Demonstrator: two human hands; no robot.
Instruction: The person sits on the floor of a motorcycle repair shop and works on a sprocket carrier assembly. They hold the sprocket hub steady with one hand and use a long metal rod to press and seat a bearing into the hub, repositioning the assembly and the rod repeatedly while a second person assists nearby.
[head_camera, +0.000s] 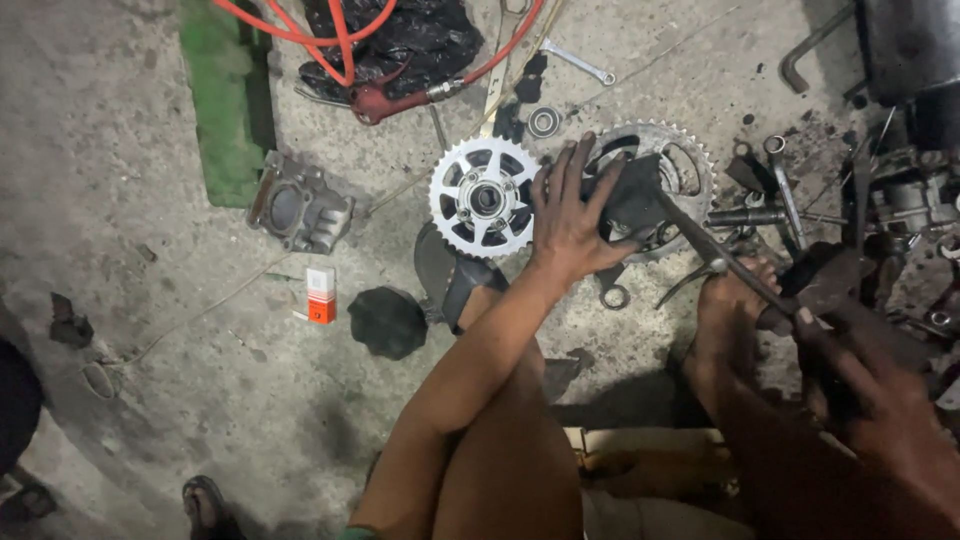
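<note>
Head view shows the left hand (568, 222) at the centre of the frame, fingers spread and pressed down on a dark block (630, 195) that sits on a worn sprocket (668, 180) lying flat on the concrete floor (150, 130); it looks placed that way to keep block and sprocket from shifting. The left forearm runs up from the bottom centre, crossing over a bent knee, wrist straight and palm down.

At the lower right the right hand (870, 400) is clenched round the handle of a hammer (715, 245), whose shaft slants up to the left so its head sits at the block. The arm is drawn in close to the body, elbow out of frame. A bare foot (735, 295) rests just beside the sprocket's lower edge, likely bracing it.

Just left of the left hand lies a cleaner silver sprocket (484, 197) with its hub up, touching nothing the hands hold. Below it sits a black round cap (387, 322), and further left a small orange and white box (321, 294) and a grey engine cylinder (300, 208). A green metal piece (225, 100) lies at the upper left, an orange hose (330, 35) loops across the top, and spanners and greasy parts (900, 200) crowd the right edge.
</note>
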